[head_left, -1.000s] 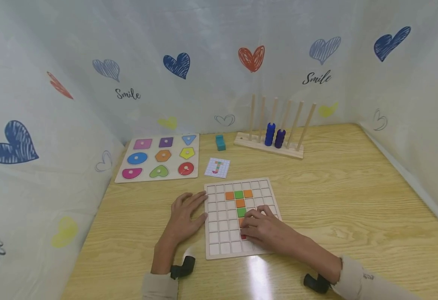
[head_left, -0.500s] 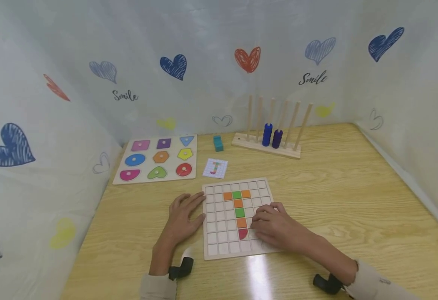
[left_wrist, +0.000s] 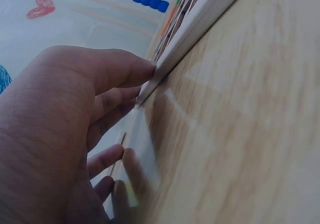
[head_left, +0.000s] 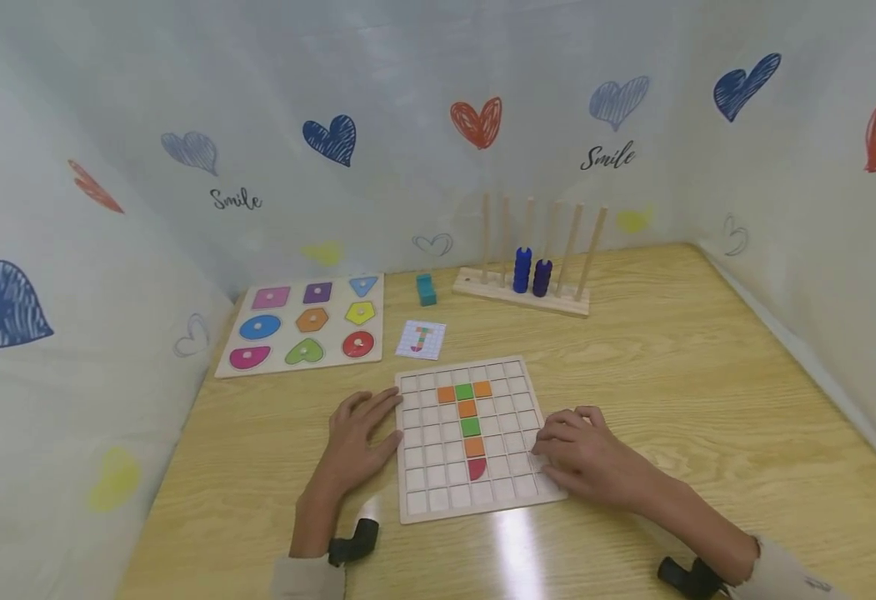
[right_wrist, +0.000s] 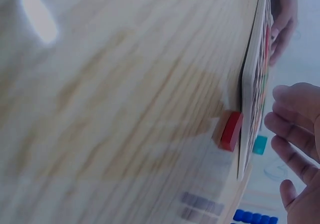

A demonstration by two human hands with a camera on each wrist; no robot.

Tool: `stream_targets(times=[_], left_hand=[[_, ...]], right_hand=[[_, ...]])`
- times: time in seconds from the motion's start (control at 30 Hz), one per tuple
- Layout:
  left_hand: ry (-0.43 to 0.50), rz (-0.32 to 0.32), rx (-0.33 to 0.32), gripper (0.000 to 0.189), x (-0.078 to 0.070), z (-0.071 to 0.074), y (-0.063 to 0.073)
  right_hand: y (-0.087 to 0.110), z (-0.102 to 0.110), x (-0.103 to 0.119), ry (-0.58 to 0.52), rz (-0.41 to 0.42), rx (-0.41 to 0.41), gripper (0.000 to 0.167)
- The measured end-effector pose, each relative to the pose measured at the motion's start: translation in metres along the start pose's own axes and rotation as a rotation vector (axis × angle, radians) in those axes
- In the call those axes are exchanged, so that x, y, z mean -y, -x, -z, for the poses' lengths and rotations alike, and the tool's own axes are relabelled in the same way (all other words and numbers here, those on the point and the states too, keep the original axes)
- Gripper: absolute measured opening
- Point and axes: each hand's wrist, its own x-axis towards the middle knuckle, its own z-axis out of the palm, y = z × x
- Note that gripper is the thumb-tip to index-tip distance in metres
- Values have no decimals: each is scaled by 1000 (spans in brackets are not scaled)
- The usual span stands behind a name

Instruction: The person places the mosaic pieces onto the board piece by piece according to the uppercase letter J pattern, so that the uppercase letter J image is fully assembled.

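A wooden grid board (head_left: 436, 477) lies flat on the table with orange tiles (head_left: 475, 447) and green tiles (head_left: 471, 427) set in a T-like line. At its lower end sits a red round-cornered tile (head_left: 477, 469). My left hand (head_left: 355, 446) rests at the board's left edge, thumb and fingertips against the rim. Over the right edge hovers my right hand (head_left: 591, 458), fingers loosely bent and nothing between them. In the right wrist view a red block (right_wrist: 231, 131) lies on the table beside the board; my right hand hides it in the head view.
Beyond the board lies a card (head_left: 420, 340) printed with a coloured J-like figure. Farther back are a shape puzzle board (head_left: 373, 321), a teal block (head_left: 426, 290) and a peg stand (head_left: 568, 307) bearing blue and purple rings. Patterned sheeting surrounds the table.
My right hand has moved right, off the red round-cornered tile to the board's right edge, uncovering the lower tiles. My left hand stays at the left edge. The head view has shifted slightly.
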Motion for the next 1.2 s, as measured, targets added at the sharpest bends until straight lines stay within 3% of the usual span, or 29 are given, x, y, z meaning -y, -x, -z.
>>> stream_targets(times=[0.27, 0.6, 0.9, 1.2], left_hand=[[-3, 4, -1, 55, 2, -1, 0], [15, 11, -1, 55, 2, 0, 1], [21, -13, -25, 55, 3, -1, 1], [21, 9, -5, 55, 3, -1, 0]], right_hand=[[19, 6, -6, 22, -11, -50, 23], [36, 6, -9, -25, -13, -77, 28], [43, 7, -10, -30, -20, -63, 35], [45, 4, -14, -41, -8, -72, 33]])
